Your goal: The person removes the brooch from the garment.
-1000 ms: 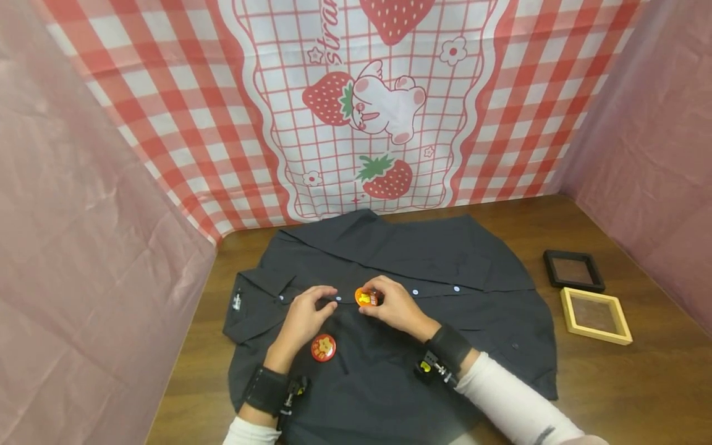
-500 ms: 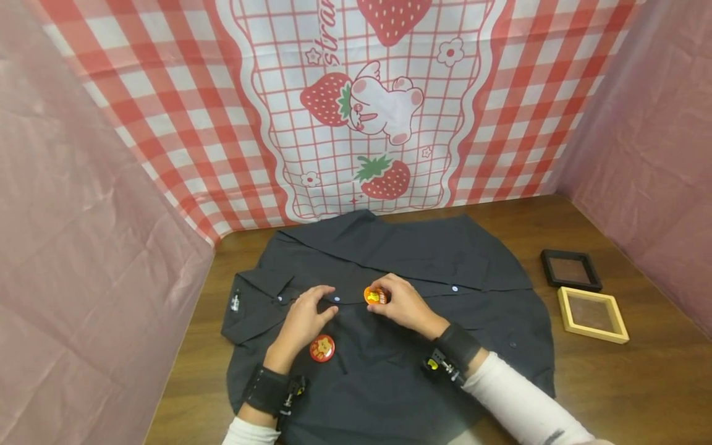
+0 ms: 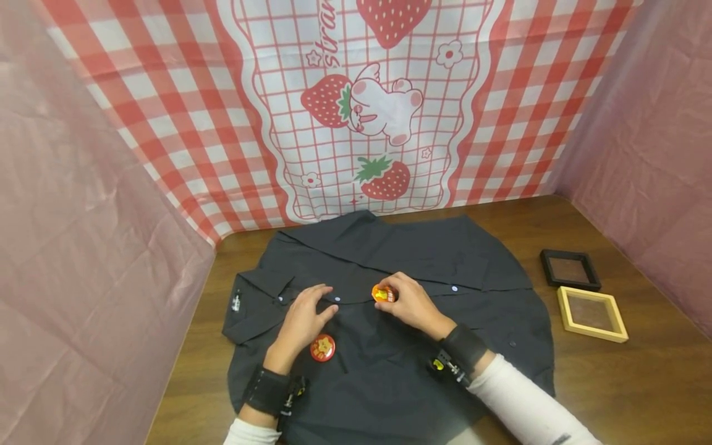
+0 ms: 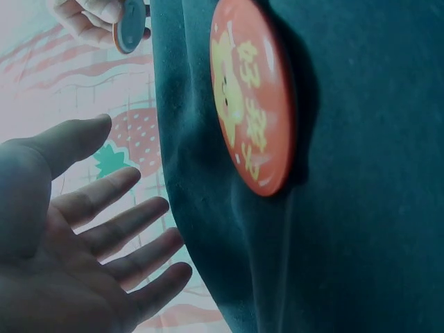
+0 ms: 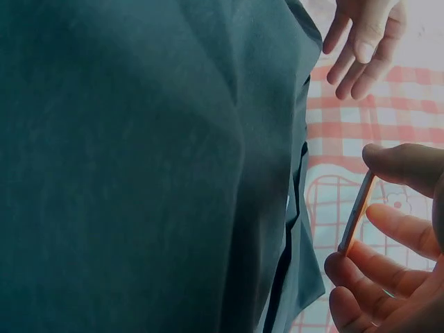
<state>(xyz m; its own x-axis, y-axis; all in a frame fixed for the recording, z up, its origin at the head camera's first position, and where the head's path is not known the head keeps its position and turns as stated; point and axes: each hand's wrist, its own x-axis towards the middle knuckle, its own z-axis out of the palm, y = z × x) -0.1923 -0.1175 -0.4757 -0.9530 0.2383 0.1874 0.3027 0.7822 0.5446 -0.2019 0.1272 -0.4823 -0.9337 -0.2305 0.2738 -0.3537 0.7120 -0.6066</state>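
Observation:
A dark button-up shirt point(image 3: 389, 371) lies spread over the wooden table, collar to the left. My right hand point(image 3: 410, 301) pinches an orange round badge point(image 3: 382, 293) by its edges above the shirt's button strip; the right wrist view shows the badge point(image 5: 356, 213) edge-on between thumb and fingers. On the shirt front sits a red round badge point(image 3: 322, 348) with a yellow star figure, large in the left wrist view. Beside it, near the button strip, my left hand point(image 3: 302, 318) has its fingers spread and relaxed, with nothing in it.
To the right of the shirt, a black square frame point(image 3: 570, 270) and a pale yellow frame point(image 3: 593, 314) lie on the table point(image 3: 656, 383). A red checked strawberry cloth point(image 3: 384, 111) hangs behind, with pink cloth on both sides.
My right hand has moved a little to the right, away from the left hand, carrying the orange badge. The left hand and the red badge have stayed nearly in place.

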